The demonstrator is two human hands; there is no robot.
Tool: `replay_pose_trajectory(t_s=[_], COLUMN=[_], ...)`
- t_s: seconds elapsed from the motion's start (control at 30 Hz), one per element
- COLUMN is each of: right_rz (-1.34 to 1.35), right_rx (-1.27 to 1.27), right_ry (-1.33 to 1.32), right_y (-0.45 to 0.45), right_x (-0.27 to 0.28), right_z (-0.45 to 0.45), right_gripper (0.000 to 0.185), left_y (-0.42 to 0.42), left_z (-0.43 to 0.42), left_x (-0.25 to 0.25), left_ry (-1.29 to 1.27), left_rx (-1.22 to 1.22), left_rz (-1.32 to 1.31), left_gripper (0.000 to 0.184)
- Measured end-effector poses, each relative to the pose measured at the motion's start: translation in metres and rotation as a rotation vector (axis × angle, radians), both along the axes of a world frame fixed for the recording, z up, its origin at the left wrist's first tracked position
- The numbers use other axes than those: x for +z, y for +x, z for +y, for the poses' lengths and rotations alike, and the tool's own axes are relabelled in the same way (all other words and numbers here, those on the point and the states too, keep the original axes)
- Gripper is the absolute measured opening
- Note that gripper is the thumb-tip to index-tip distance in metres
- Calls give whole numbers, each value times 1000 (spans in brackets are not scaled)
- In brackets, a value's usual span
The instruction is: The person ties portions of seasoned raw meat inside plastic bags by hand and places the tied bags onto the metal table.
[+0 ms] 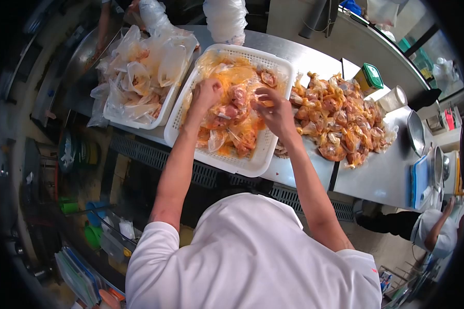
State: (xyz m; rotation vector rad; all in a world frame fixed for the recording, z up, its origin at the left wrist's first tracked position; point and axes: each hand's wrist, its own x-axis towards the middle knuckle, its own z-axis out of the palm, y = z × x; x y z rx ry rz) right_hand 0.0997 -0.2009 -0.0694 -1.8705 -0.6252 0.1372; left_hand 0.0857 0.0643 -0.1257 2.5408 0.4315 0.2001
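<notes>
A white perforated basket (pixel 265 164) on the steel counter holds raw meat pieces in orange-stained clear bags. Over its left part is my left hand (pixel 208 92), fingers curled together at the plastic; what they hold is too small to make out. My right hand (pixel 274 109) is over the basket's right side, its fingers bent and spread apart beside the bags. Between both hands lies a reddish piece of meat (pixel 238 97). To the right, a heap of bagged orange meat pieces (pixel 340 116) rests directly on the counter.
A second white tray (pixel 162 119) with clear bags of meat stands left. Stacked clear plastic (pixel 226 20) is behind the basket. A green-lidded tub (pixel 371 76) and a white container (pixel 394 98) stand at right. Another person (pixel 435 232) is at lower right; someone's arm shows upper left.
</notes>
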Motion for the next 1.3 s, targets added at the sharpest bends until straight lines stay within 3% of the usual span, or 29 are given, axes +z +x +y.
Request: replay_pose_trajectory(t_s=[0.07, 0.17, 0.23, 0.27, 0.3, 0.33, 0.37, 0.43, 0.5, 0.63, 0.67, 0.7, 0.73, 0.9, 0.97, 1.0, 1.03, 1.13, 1.2, 1.3], right_rz=[-2, -75, -121, -134, -147, -132, -107, 39, -334, -596, -378, -159, -28, -8, -270, -340, -342, -119, -109, -145], right_rx=[26, 148, 312, 346, 337, 285, 226, 91, -48, -342, -145, 53, 128, 38, 133, 173, 187, 165, -44, -101], right_ry=[4, -62, -47, -36, -35, -59, -83, -191, -49, 34, 115, 194, 83, 55, 41, 57, 16, 71, 196, 177], right_y=[-5, -14, -21, -23, -20, -17, -16, -2, 19, 38, 48, 59, 68, 67, 60, 53, 39, -1, -8, 1], right_x=[4, 3, 2, 4, 6, 7, 5, 21, 12, 43, 45, 46, 49, 77, 77, 71, 72, 72, 57, 48], right_z=[8, 21, 24, 23, 20, 16, 9, -3, -4, 13, 12, 10, 7, -5, 2, 12, 20, 44, 58, 54], right_gripper=[31, 27, 25, 23, 23, 24, 24, 32, 41, 46, 42, 39, 25, 14, 20, 31, 48, 56, 43, 28], left_y=[15, 74, 93, 94, 97, 93, 92, 82, 54, 17, 13, 9, 6, -7, -9, -8, -7, -9, -17, -16], left_z=[3, 28, 43, 46, 44, 33, 27, 16, -8, -30, -32, -32, -29, -10, -20, -23, -28, -48, -58, -56], left_x=[10, -56, -92, -91, -86, -62, -40, -5, 48, 118, 126, 133, 139, 152, 157, 159, 161, 165, 171, 160], left_ry=[-100, -120, -68, -176, -278, -231, -228, -652, -670, -746, -753, -751, -689, -709, -699, -657, -615, -422, -338, -285], left_rx=[50, 164, 149, 61, -33, -32, -54, -338, -394, -551, -574, -577, -499, -342, -349, -363, -377, -380, -382, -350], left_rz=[-170, -311, -341, -217, -91, -194, -188, -429, -392, -346, -373, -371, -431, -564, -562, -584, -604, -612, -645, -690], left_gripper=[45, 49, 48, 47, 47, 32, 32, 20, 16, 14, 14, 14, 16, 19, 20, 20, 20, 21, 20, 18])
